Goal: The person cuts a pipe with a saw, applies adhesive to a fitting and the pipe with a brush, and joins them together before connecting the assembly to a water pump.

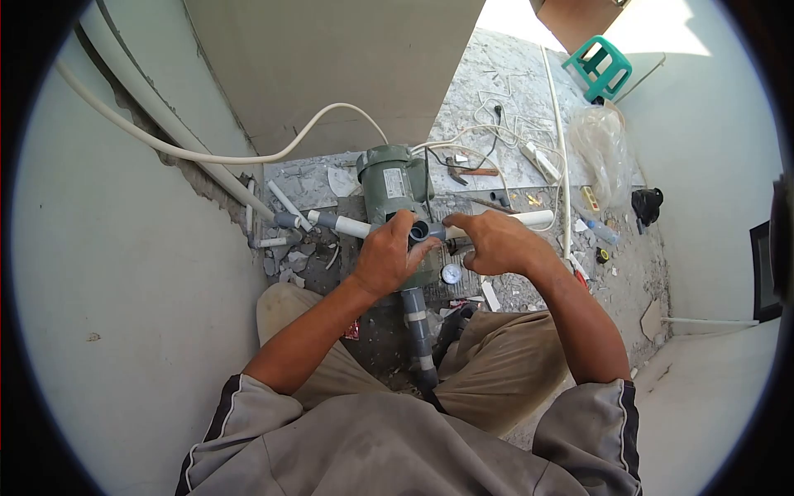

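A green water pump point(392, 182) sits on the rubble-strewn floor in front of my knees. My left hand point(387, 255) grips a grey pipe fitting point(420, 231) at the pump's near side. My right hand point(493, 243) holds the same fitting from the right, index finger stretched toward its open end. A white pipe point(346, 225) runs left from the fitting and another white pipe point(536, 218) sticks out to the right. Below the hands hang a round pressure gauge point(451, 274) and a grey vertical pipe point(417, 324) with white tape bands.
A white hose point(198, 155) curves from the left wall to the pump. White cables point(496, 132), a hammer point(467, 172), a plastic bag point(600, 149) and a green stool point(599, 68) lie beyond. Walls close in on left and right; pipe offcuts point(281, 240) litter the floor.
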Demonstrator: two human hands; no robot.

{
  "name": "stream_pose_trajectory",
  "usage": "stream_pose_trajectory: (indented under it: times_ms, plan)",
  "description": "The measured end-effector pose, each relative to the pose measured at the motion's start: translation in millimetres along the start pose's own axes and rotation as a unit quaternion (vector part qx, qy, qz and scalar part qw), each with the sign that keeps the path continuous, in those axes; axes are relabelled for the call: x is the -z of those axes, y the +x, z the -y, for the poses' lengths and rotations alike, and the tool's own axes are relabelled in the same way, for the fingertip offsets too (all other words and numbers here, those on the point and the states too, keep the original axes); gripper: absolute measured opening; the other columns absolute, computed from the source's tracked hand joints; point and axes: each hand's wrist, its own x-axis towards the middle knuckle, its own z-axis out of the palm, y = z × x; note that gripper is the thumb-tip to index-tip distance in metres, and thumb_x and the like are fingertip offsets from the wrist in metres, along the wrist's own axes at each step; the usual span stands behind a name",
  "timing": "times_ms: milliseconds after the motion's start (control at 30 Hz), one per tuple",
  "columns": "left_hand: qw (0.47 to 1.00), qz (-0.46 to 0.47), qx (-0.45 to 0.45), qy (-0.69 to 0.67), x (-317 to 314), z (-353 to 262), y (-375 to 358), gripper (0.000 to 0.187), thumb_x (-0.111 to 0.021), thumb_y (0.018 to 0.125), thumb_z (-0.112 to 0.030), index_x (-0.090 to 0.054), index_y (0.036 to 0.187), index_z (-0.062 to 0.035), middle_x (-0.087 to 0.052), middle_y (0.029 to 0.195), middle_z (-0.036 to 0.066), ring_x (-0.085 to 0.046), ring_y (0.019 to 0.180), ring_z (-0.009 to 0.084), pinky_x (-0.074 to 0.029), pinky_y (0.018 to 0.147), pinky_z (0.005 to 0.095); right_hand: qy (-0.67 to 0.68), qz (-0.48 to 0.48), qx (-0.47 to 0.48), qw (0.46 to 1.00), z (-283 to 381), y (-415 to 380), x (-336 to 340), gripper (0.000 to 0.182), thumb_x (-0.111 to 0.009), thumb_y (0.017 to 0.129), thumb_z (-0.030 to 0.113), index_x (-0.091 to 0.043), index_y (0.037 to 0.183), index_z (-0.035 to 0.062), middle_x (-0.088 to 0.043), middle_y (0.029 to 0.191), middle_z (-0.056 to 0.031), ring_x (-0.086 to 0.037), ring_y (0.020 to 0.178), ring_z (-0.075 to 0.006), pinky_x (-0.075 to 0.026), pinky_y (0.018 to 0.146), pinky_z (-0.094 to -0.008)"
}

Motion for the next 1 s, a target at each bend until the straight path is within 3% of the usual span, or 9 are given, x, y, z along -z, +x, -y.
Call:
stream_pose_trajectory:
  times_ms: [100,133,300,700,800,967,1000]
  plan:
    - [0.993,-0.02,0.091,-0.066,5,-1,-5,0.047,-0.081,0.089,-0.03,-0.05,0.108,-0.0003,-0.068,0.084,0.023,-0.07,0.077,0.0426,-0.055,0.065,0.0463,0.094,-0.059,0.005,0.994,5,-5,-22,0.071,-0.072,0.073,0.01,-0.055,0.141,0.0067,-0.07,0.084,-0.0255,-0.069,0.085,-0.0438,-0.054,0.08,-0.0515]
    - [0.991,-0.02,0.114,-0.069,7,1,-7,0.048,-0.082,0.088,-0.03,-0.049,0.108,-0.0001,-0.068,0.085,0.023,-0.071,0.077,0.0422,-0.055,0.065,0.0457,0.068,-0.067,0.011,0.995,7,-5,-30,0.077,-0.071,0.074,0.014,-0.048,0.148,0.0078,-0.072,0.091,-0.0266,-0.07,0.09,-0.0454,-0.056,0.083,-0.053]
    - [0.972,-0.047,0.198,-0.117,11,10,-22,0.052,-0.083,0.087,-0.033,-0.049,0.108,0.0007,-0.068,0.082,0.022,-0.072,0.073,0.0361,-0.055,0.064,0.0428,0.014,-0.054,-0.011,0.998,28,-6,-46,0.084,-0.069,0.077,0.015,-0.039,0.155,0.01,-0.071,0.085,-0.0273,-0.071,0.083,-0.0451,-0.056,0.08,-0.0548]
    - [0.95,-0.117,0.243,-0.157,42,24,-41,0.052,-0.086,0.085,-0.029,-0.05,0.105,0.0024,-0.067,0.077,0.015,-0.069,0.064,0.0207,-0.053,0.058,0.0366,-0.045,-0.093,0.064,0.993,58,2,-57,0.086,-0.068,0.079,0.013,-0.036,0.158,0.011,-0.071,0.085,-0.021,-0.072,0.076,-0.0389,-0.058,0.07,-0.0505]
    - [0.904,-0.105,0.346,-0.227,56,18,-43,0.05,-0.084,0.088,-0.028,-0.05,0.105,0.0044,-0.067,0.078,0.012,-0.067,0.058,0.0164,-0.053,0.051,0.032,-0.065,-0.122,0.093,0.986,64,5,-63,0.086,-0.068,0.077,0.01,-0.038,0.158,0.0115,-0.07,0.084,-0.0182,-0.071,0.073,-0.0366,-0.058,0.068,-0.0489]
    - [0.818,-0.17,0.406,-0.37,73,28,-52,0.047,-0.08,0.092,-0.028,-0.052,0.107,0.0064,-0.065,0.082,0.011,-0.066,0.054,0.0136,-0.056,0.043,0.0278,-0.106,-0.134,0.129,0.977,71,10,-68,0.082,-0.066,0.076,0.007,-0.042,0.154,0.0109,-0.07,0.085,-0.0178,-0.071,0.072,-0.0357,-0.057,0.065,-0.0482]
    - [0.806,-0.179,0.413,-0.386,81,27,-53,0.046,-0.079,0.093,-0.028,-0.052,0.107,0.0067,-0.065,0.082,0.011,-0.066,0.054,0.0133,-0.057,0.043,0.0277,-0.048,-0.105,0.128,0.985,71,13,-67,0.079,-0.065,0.077,0.006,-0.044,0.153,0.0094,-0.07,0.087,-0.0176,-0.071,0.071,-0.0343,-0.057,0.064,-0.0471]
